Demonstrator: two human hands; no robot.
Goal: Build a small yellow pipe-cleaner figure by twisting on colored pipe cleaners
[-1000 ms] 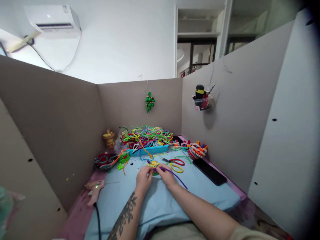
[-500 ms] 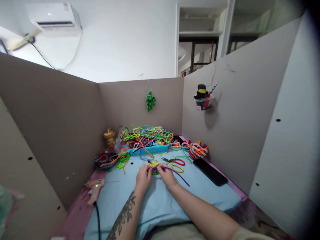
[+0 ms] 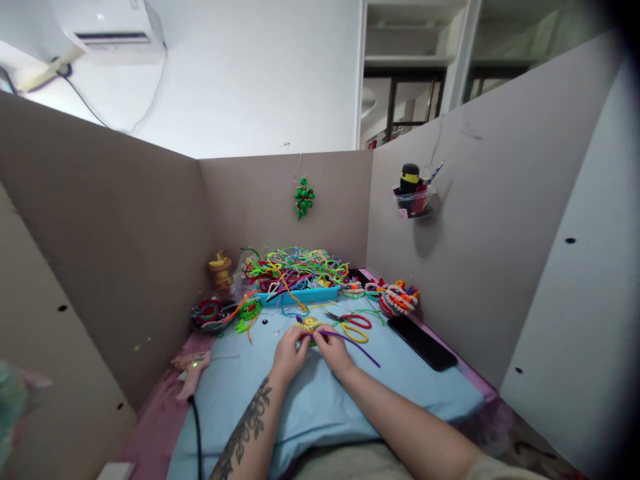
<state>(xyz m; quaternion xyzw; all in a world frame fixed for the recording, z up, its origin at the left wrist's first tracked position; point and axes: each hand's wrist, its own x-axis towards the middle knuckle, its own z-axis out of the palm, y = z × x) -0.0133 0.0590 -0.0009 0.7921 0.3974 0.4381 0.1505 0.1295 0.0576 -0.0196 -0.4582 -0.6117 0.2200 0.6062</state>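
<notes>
Between my two hands, above the blue cloth [image 3: 320, 393], is a small knotted cord piece [image 3: 311, 323] in yellow, green and purple. My left hand [image 3: 291, 351] pinches its left side, fingers closed. On the other side my right hand [image 3: 331, 348] grips the piece and a purple cord [image 3: 356, 344], whose loose end trails right over the cloth. The fingers cover the lower part of the piece. Just beyond the right hand lie scissors [image 3: 353, 327] with red and yellow handles, blades apart.
A blue tray [image 3: 300, 296] heaped with coloured cords stands at the back. At left are a green knotted frog [image 3: 249, 313], a dark bowl [image 3: 213, 320] of cords and a pink glue gun [image 3: 193, 373] with a black cable. A black phone [image 3: 423, 343] and knotted pieces [image 3: 397, 300] lie right.
My left hand has shifted slightly right, closer to my right hand, and now covers more of the piece's lower edge. The whole view has shifted a little.
</notes>
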